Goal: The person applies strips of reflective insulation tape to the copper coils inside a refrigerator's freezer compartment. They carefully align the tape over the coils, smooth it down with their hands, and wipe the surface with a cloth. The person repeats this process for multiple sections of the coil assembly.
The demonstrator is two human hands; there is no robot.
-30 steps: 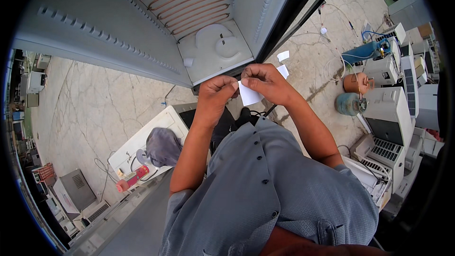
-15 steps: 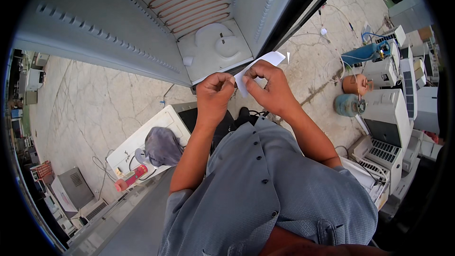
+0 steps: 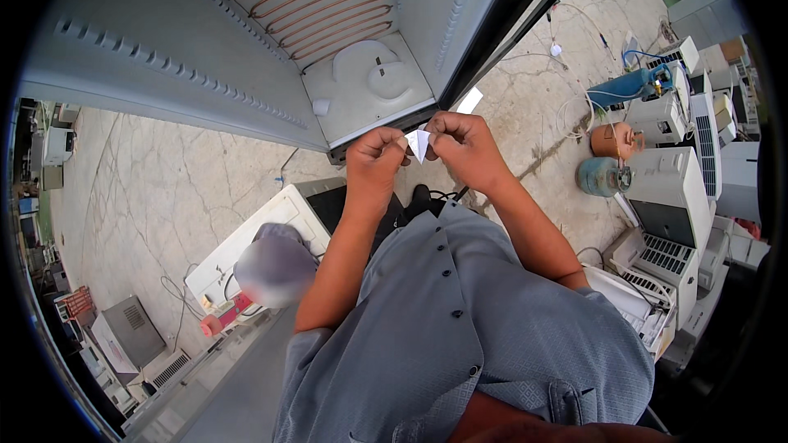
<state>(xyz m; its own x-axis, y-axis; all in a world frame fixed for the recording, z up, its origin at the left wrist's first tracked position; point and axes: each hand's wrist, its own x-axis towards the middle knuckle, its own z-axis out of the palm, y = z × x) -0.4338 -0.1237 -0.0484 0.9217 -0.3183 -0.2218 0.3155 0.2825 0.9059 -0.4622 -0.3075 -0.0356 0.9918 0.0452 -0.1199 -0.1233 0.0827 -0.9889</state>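
Observation:
My left hand and my right hand meet in front of my chest, both pinching a small white piece of paper between their fingertips. The paper is folded to a small pointed shape. Behind the hands stands the back of a large grey refrigerator with copper condenser tubing and a white compressor compartment. My grey buttoned shirt fills the lower middle of the view.
A white scrap lies on the cracked concrete floor. Gas cylinders and a blue tank stand at right beside stacked white air-conditioner units. A white appliance with another person crouched by it is at lower left.
The paper, held spread and raised by my right hand half a second ago, is now folded smaller and pinched between both hands, which have come close together.

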